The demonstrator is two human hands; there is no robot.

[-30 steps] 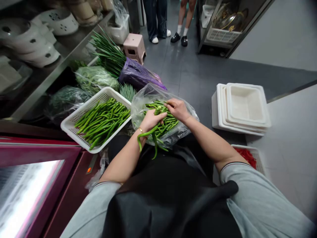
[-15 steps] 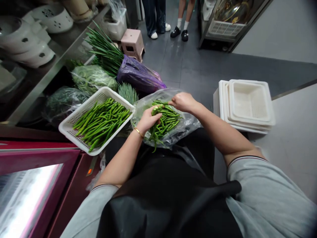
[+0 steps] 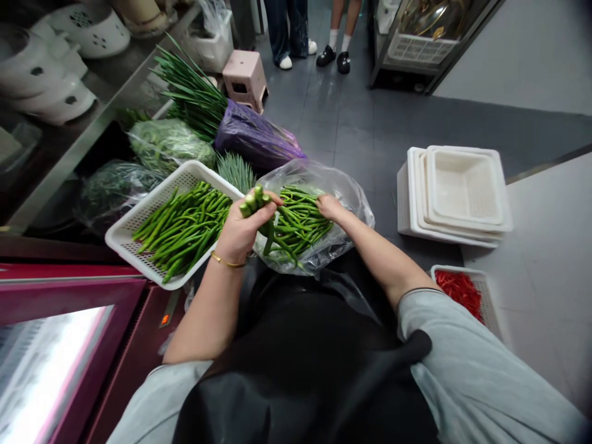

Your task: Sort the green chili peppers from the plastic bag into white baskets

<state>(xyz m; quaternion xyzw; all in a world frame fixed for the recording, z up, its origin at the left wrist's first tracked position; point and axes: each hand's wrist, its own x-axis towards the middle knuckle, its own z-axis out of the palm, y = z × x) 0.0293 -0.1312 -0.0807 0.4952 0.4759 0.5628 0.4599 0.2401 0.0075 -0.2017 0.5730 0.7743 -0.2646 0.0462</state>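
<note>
My left hand (image 3: 245, 225), with a gold bracelet at its wrist, is wrapped round a bundle of long green chili peppers (image 3: 253, 202), their thick ends pointing up and away. It is between a white slotted basket (image 3: 139, 262) and an open clear plastic bag (image 3: 351, 185). Loose green chili peppers (image 3: 303, 222) fill the bag on my lap. At their right edge my right hand (image 3: 327, 206) is closed, its fingertips partly hidden among the peppers, apparently pinching one. More green chili peppers (image 3: 185, 228) lie lengthwise in the basket.
Leafy greens in a purple bag (image 3: 256, 132) and a bagged green vegetable (image 3: 169, 145) lie beyond the basket. A pink stool (image 3: 245, 74) stands behind. Stacked white tubs (image 3: 462, 185) are right, near a basket of red chilies (image 3: 460, 293). Two people's legs (image 3: 287, 28) show ahead.
My left hand has moved left and nearer me with its bundle, away from my right hand. My right hand has lowered into the bagged peppers. The red chilies have come into view.
</note>
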